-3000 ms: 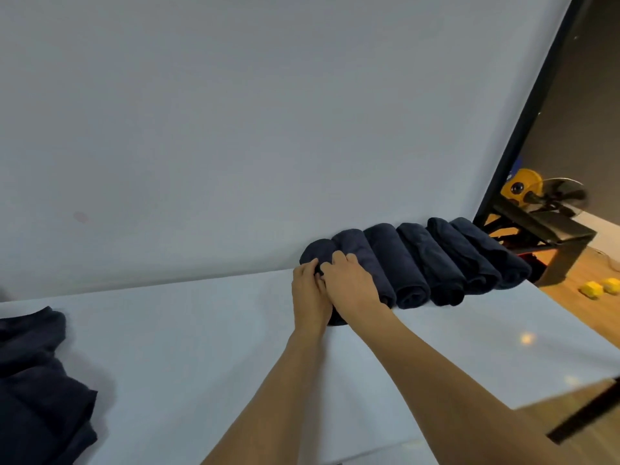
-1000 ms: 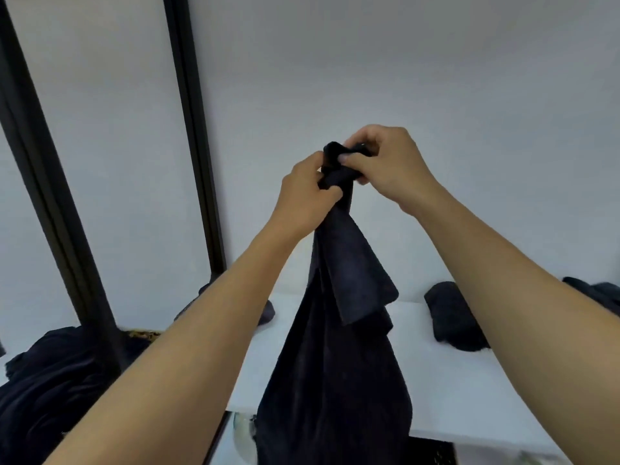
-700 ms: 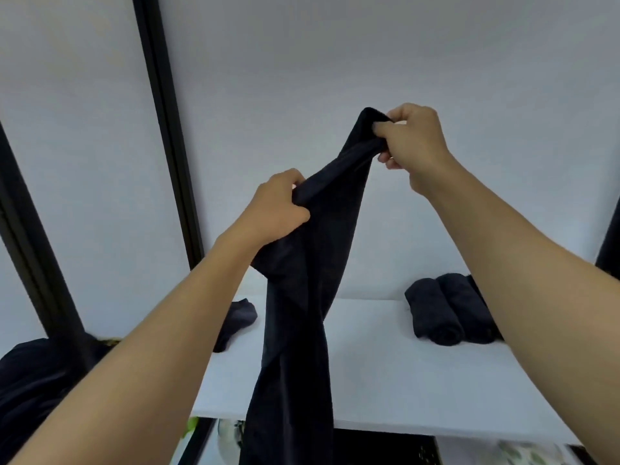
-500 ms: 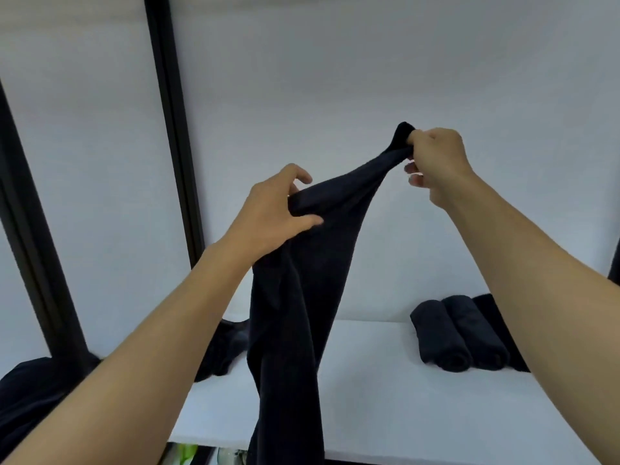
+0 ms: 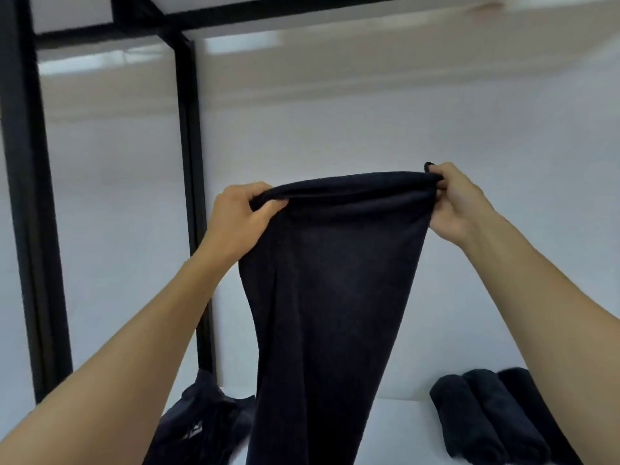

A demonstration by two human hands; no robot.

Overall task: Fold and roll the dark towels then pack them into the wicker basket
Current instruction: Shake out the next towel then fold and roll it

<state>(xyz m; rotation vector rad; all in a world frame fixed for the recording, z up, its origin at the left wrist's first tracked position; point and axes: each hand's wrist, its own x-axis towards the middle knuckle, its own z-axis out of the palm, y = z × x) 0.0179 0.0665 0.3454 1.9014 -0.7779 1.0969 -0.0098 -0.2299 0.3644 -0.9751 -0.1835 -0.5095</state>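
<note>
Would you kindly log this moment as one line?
dark towel: hangs spread | left hand: grips top edge | right hand: grips top edge | rolled towels: on table

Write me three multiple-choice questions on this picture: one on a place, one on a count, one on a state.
1. Where do the rolled towels lie? A. on the table, lower right B. lower left C. in a basket
2. How many rolled towels show? A. one B. three C. six
3. How is the held towel? A. rolled tight B. hanging, stretched between both hands C. flat on the table
Answers: 1 A, they sit on the table by the right arm. 2 B, three rolls lie side by side. 3 B, left hand and right hand grip its top edge; it hangs down.
</note>
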